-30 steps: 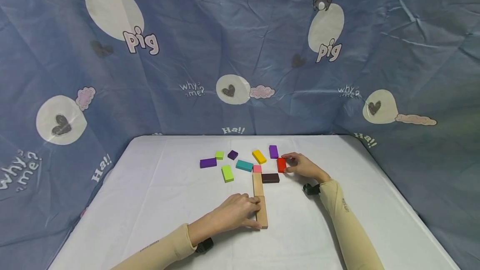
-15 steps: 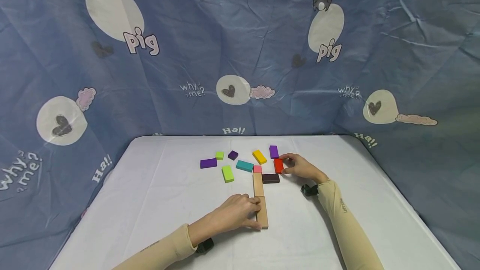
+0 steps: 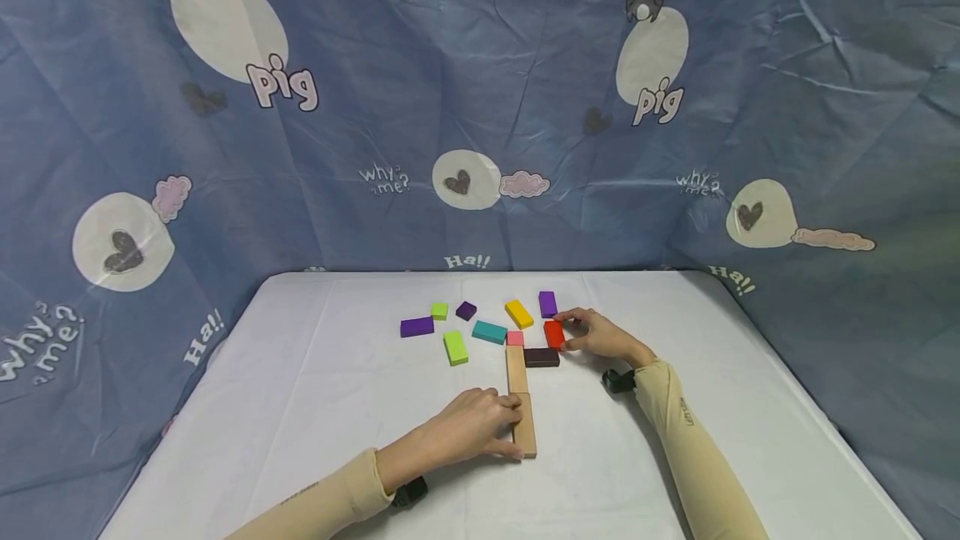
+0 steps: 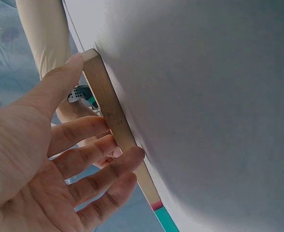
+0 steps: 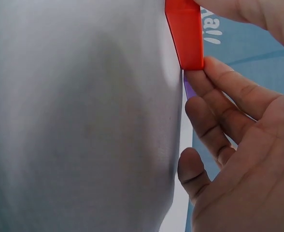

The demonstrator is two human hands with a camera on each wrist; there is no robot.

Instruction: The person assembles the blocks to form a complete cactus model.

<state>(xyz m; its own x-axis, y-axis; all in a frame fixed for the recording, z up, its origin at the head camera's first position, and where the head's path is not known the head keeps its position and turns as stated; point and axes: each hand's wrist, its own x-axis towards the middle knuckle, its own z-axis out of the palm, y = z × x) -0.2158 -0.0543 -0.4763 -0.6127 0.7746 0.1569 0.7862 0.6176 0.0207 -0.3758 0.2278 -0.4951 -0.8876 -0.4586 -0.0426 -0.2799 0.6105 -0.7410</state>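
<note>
Presently, head view: my right grip point(image 3: 600, 335) pinches the red block point(image 3: 552, 333), thumb near the dark block point(image 3: 542, 357) just left of it; drifting nearer, the thumb could knock that block askew. My left grip point(image 3: 468, 423) holds the near wooden block point(image 3: 527, 427).

Left wrist view: thumb at its end, fingers against its side; uneven pressure might skew it.

Right wrist view: red block between thumb and fingertip; lopsided release might twist it.

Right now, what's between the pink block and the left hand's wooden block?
Another wooden block, its far end by the pink block, in the head view.
</note>
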